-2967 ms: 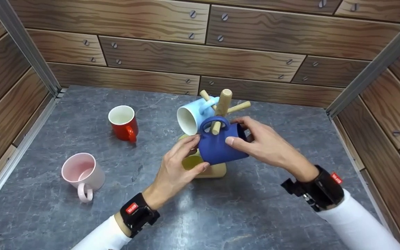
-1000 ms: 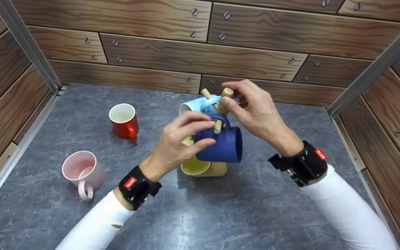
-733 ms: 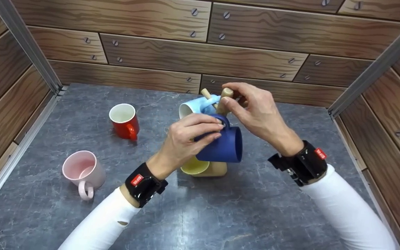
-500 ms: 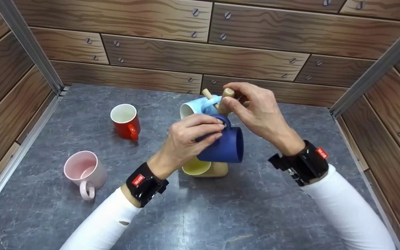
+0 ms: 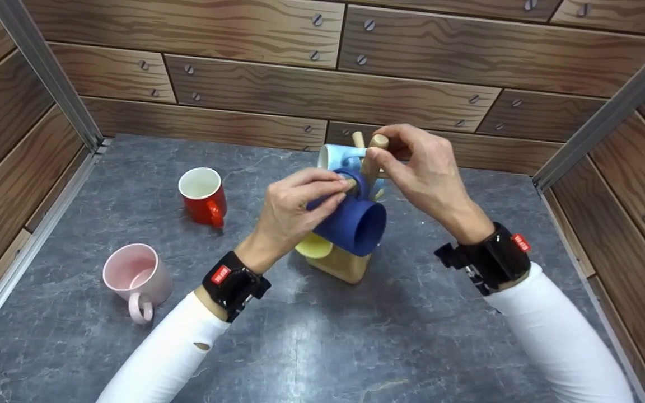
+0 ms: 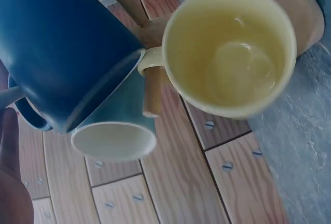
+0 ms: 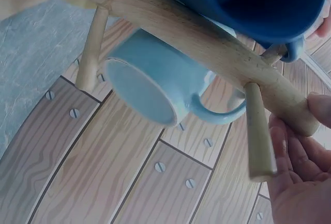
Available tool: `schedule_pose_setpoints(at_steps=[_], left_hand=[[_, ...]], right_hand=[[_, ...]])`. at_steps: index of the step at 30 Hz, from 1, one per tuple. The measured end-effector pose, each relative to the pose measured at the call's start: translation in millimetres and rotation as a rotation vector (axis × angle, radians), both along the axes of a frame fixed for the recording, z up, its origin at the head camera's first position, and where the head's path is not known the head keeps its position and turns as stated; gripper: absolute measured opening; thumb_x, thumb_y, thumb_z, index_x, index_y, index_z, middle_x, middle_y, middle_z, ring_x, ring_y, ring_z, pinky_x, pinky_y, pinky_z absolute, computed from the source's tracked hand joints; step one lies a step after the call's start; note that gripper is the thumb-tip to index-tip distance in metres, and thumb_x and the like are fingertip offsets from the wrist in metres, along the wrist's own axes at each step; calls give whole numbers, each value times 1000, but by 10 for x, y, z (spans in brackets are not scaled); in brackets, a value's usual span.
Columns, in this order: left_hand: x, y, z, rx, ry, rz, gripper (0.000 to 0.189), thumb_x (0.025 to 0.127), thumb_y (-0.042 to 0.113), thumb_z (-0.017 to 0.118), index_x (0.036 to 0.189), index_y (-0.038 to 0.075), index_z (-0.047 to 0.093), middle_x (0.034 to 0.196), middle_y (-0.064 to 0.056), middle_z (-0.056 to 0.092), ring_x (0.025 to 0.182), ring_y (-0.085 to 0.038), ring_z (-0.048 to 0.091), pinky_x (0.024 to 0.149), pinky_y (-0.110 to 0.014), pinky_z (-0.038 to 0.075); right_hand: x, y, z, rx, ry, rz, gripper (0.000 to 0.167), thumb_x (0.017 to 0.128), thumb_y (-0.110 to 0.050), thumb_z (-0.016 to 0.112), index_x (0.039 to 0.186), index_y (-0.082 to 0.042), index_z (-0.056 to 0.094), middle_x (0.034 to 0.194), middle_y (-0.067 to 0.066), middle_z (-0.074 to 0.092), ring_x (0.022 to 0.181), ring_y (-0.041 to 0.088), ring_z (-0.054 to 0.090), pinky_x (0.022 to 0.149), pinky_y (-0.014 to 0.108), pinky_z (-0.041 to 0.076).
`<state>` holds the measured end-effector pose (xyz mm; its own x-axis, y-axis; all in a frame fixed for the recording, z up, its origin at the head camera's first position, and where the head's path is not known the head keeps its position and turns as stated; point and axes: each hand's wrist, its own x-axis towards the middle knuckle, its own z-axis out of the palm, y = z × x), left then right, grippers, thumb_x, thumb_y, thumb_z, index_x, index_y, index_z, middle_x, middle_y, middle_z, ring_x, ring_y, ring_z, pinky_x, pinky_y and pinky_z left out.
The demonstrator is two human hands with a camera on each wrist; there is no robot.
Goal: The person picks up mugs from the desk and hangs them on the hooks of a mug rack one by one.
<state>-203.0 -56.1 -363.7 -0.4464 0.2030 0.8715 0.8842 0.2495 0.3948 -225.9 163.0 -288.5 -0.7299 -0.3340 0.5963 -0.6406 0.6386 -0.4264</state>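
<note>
A wooden mug tree (image 5: 371,169) stands between the hands. My right hand (image 5: 426,173) grips the top of its post with thumb and fingers. Left of it, my left hand (image 5: 284,217) pinches a peg that passes through the handle of a dark blue mug (image 5: 340,224). That mug hangs with its opening toward the front right. Behind it a light blue mug (image 5: 336,155) hangs on another peg. Low on the tree hangs a yellow mug (image 5: 314,246), partly hidden in the head view but plain in the left wrist view. One bare peg (image 7: 259,136) shows in the right wrist view.
A red mug (image 5: 202,198) stands upright on the grey marbled table (image 5: 440,341), left of the tree. Nearer the front left is a pink mug (image 5: 136,277), also upright. Wood-patterned panels (image 5: 244,84) enclose the back and sides.
My right hand went from the blue mug to the post, and my left hand from the mug to the peg. In the last half second the tree has turned clockwise with its mugs.
</note>
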Motion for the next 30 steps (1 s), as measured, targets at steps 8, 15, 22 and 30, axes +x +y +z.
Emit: schedule_pose_setpoints(at_steps=[8, 15, 22, 30], left_hand=[[-139, -27, 27, 17, -85, 65, 14, 89, 10, 75, 102, 7, 79, 101, -5, 74, 97, -14, 71, 88, -23, 57], [-237, -45, 65, -8, -84, 75, 13, 90, 12, 74, 102, 9, 80, 100, -4, 74, 96, -13, 70, 85, -24, 57], [-326, -60, 85, -38, -46, 89, 14, 90, 12, 74, 102, 9, 80, 99, -5, 73, 95, -14, 70, 85, -25, 56], [-427, -67, 91, -58, -38, 105, 15, 91, 13, 73, 104, 10, 80, 99, -5, 72, 94, -14, 69, 82, -24, 56]], right_hand=[[-44, 51, 18, -29, -62, -69, 28, 92, -30, 73, 108, -7, 71, 92, 2, 73, 77, 7, 65, 69, 13, 52], [-63, 72, 27, -12, -58, -96, 28, 93, -31, 71, 107, -7, 70, 92, 3, 73, 76, 8, 65, 69, 14, 51], [-72, 77, 17, 7, -40, -129, 29, 93, -32, 70, 105, -7, 69, 91, 4, 72, 76, 10, 64, 69, 19, 51], [-76, 68, 22, 36, -14, -169, 29, 93, -34, 69, 102, -6, 68, 86, 4, 71, 73, 12, 63, 65, 20, 49]])
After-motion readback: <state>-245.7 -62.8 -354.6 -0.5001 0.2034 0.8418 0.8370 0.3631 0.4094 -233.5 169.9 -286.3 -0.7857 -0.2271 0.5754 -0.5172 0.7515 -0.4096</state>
